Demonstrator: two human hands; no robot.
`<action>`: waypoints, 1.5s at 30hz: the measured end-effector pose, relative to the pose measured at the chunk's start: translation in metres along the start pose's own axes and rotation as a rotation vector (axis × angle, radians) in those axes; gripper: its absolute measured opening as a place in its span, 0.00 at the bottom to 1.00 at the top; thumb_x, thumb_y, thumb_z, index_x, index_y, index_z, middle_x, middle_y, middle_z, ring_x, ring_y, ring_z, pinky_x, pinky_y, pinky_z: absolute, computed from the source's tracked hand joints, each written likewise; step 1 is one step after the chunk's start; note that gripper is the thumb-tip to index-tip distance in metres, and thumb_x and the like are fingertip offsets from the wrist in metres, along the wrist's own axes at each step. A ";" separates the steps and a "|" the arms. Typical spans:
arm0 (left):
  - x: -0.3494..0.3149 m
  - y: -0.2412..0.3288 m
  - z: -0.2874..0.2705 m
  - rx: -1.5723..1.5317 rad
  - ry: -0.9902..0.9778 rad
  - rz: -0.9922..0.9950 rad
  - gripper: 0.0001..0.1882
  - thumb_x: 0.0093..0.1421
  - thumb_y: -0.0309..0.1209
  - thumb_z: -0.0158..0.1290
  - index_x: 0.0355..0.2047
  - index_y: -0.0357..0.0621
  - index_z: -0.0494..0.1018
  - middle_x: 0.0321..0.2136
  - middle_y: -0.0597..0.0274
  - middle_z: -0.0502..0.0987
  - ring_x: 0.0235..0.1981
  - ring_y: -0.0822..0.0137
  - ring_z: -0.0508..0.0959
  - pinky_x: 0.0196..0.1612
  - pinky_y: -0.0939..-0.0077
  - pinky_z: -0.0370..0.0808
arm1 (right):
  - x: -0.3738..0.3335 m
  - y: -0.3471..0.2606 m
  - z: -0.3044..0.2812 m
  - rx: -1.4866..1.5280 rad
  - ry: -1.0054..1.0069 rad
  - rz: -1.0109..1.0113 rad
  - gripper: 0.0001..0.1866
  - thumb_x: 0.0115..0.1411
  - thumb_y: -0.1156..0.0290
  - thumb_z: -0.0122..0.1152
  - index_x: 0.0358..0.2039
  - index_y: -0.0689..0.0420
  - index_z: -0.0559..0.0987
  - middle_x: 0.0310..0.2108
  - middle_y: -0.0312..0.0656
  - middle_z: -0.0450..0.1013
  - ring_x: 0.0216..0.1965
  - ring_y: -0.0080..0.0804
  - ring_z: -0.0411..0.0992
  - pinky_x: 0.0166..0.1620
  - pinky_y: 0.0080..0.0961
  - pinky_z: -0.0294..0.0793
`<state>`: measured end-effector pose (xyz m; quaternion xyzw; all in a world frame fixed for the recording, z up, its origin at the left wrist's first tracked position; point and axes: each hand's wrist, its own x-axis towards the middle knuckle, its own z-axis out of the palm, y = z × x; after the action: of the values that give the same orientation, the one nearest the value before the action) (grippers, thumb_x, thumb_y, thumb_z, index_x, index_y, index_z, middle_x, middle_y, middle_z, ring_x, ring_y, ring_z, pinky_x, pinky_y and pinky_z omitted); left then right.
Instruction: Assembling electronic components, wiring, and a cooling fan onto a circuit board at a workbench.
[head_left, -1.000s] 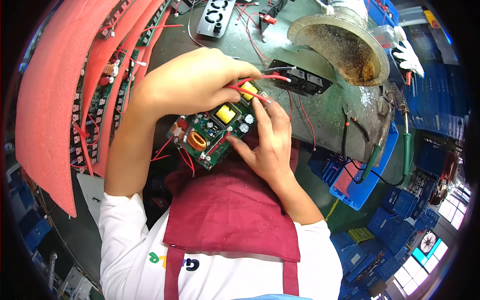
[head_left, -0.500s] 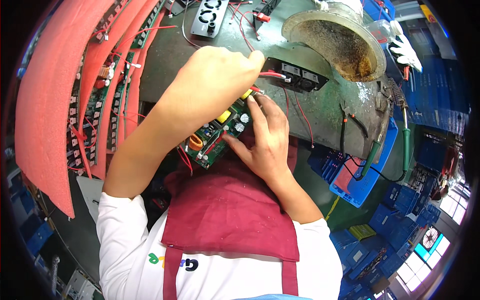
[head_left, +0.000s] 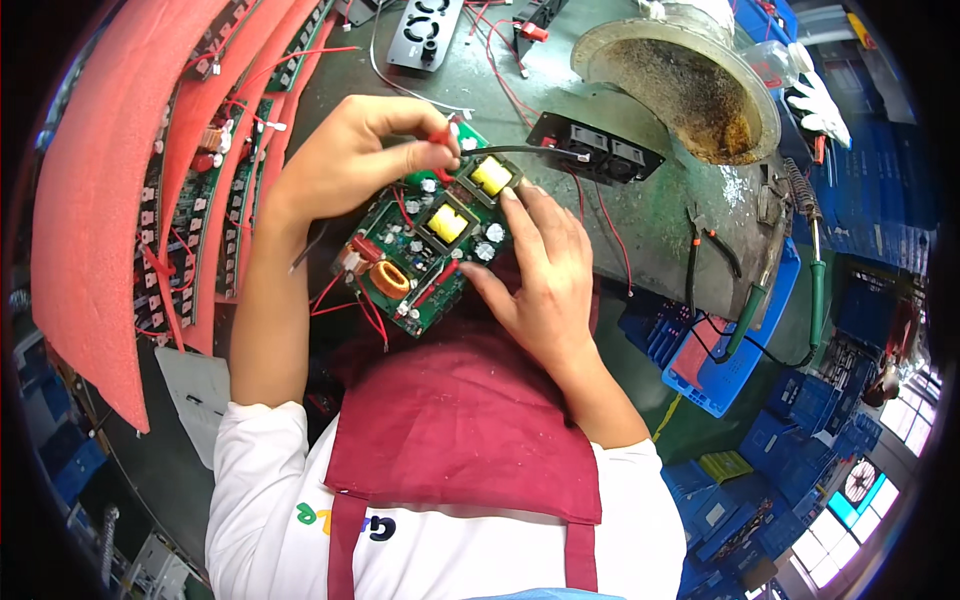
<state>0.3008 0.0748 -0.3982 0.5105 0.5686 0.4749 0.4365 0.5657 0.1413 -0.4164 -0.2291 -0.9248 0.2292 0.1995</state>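
A green circuit board [head_left: 408, 262] is tilted at the near table edge, above my apron. It carries two yellow-wound transformers [head_left: 447, 223], a copper-wound ring coil [head_left: 390, 281] and several capacitors. My right hand [head_left: 548, 265] grips its right side, fingers along the far right edge and thumb near the front. Over the far left corner, my left hand [head_left: 355, 160] is closed in a pinch on a red wire [head_left: 446, 143]; its exact end is hidden by the fingers. A black wire [head_left: 515, 150] runs right from beside those fingertips. Red wires [head_left: 372, 318] dangle off the near left corner.
Pink foam sheets [head_left: 90, 220] with boards between them stand at left. Fan panels [head_left: 425, 35] and another black fan panel [head_left: 597, 147] lie on the table [head_left: 680, 240]. At right are a metal funnel-shaped hood [head_left: 690, 85], pliers [head_left: 708, 240], green-handled soldering irons [head_left: 816, 290] and a blue tray [head_left: 725, 375].
My left hand has drawn back left from over the board, uncovering the transformers. A red wire shows in its pinch, and a black wire now stretches right. My right hand keeps its grip.
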 end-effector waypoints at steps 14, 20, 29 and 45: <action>-0.039 -0.042 -0.011 -0.434 0.239 0.054 0.12 0.66 0.36 0.63 0.37 0.37 0.83 0.33 0.58 0.86 0.40 0.67 0.84 0.70 0.55 0.66 | 0.111 -0.023 -0.011 -0.364 0.086 -0.414 0.06 0.54 0.67 0.63 0.34 0.48 0.80 0.32 0.29 0.76 0.38 0.29 0.74 0.50 0.37 0.67; -0.056 -0.049 -0.031 -0.502 0.136 0.081 0.11 0.68 0.33 0.61 0.38 0.35 0.83 0.34 0.58 0.85 0.37 0.69 0.83 0.63 0.65 0.71 | 0.151 -0.041 0.011 -0.405 0.079 -0.481 0.09 0.54 0.72 0.63 0.37 0.45 0.81 0.29 0.30 0.76 0.35 0.31 0.76 0.45 0.33 0.70; -0.059 -0.048 -0.046 -0.550 0.243 0.080 0.12 0.69 0.35 0.61 0.36 0.36 0.82 0.31 0.59 0.84 0.36 0.68 0.82 0.62 0.64 0.71 | 0.128 -0.054 0.008 -0.570 -0.224 -0.233 0.13 0.54 0.75 0.63 0.41 0.50 0.81 0.34 0.39 0.75 0.35 0.39 0.79 0.34 0.36 0.80; -0.043 -0.056 -0.029 -0.521 0.267 0.102 0.15 0.70 0.33 0.60 0.44 0.29 0.79 0.33 0.57 0.84 0.36 0.70 0.83 0.53 0.68 0.79 | 0.054 -0.028 0.004 -0.047 -0.090 0.028 0.22 0.55 0.82 0.65 0.52 0.59 0.82 0.41 0.47 0.75 0.43 0.48 0.74 0.47 0.39 0.77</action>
<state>0.2670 0.0277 -0.4476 0.3425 0.4535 0.6891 0.4497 0.5107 0.1457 -0.3914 -0.2361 -0.9347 0.2201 0.1489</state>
